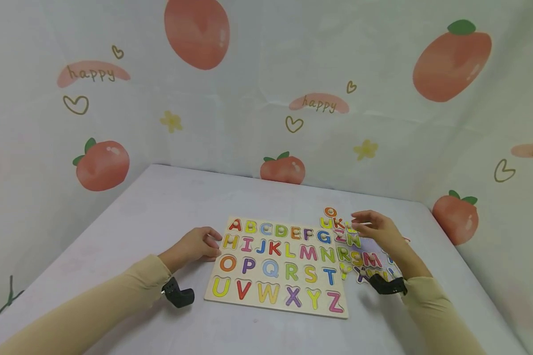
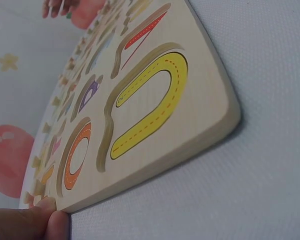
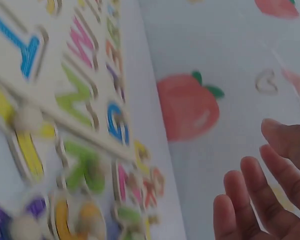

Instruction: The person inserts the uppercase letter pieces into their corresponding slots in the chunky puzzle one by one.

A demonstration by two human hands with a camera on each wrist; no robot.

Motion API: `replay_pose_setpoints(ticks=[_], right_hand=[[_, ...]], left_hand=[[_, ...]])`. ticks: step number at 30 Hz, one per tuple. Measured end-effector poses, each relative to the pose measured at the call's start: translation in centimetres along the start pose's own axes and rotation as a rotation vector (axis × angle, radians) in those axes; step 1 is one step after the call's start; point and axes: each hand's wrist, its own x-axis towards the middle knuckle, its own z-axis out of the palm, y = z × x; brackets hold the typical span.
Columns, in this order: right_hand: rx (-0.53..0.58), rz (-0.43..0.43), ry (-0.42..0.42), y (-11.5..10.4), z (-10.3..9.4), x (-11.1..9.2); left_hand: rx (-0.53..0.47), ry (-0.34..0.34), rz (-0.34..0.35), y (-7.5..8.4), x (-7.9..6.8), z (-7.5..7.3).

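Observation:
A wooden alphabet puzzle board (image 1: 259, 270) lies flat, with knobbed letter pieces in its top row and at the H. My left hand (image 1: 200, 245) is at the board's left edge. In the left wrist view its fingertips (image 2: 46, 204) hold that edge, one over the top and one against the side. Above the loose letter pieces to the right of the board, my right hand (image 1: 379, 231) hovers. Its fingers (image 3: 255, 182) are spread and loosely bent, holding nothing. Beneath and around it lie a red K (image 1: 338, 223), a green N (image 1: 353, 240) and a red M (image 1: 372, 260).
An orange O (image 1: 330, 212) lies farthest back among the pieces. Closer in are a green R (image 1: 344, 254), a yellow Y (image 1: 345, 270) and a purple X (image 1: 361, 273), some overlapping. A fruit-printed cloth backdrop (image 1: 248, 123) rises behind the white table (image 1: 169, 197).

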Motion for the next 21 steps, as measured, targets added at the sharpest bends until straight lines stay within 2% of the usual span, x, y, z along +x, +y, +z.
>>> replay_pose_setpoints(ticks=[4,9,11,21], right_hand=[[0.029,-0.002,0.083,2.0,-2.5,-0.5],[-0.014,0.051,0.185,4.7,-4.8,-1.2],[-0.034,0.088,0.211,5.6,-5.4,-1.4],[0.003,0.245,0.284,9.1,-7.1,-1.7]], left_hand=[[-0.011,0.0,0.0,0.0,0.0,0.0],[-0.006,0.005,-0.006,0.0,0.0,0.0],[-0.003,0.007,-0.009,0.0,0.0,0.0],[-0.01,0.006,-0.007,-0.1,0.1,0.1]])
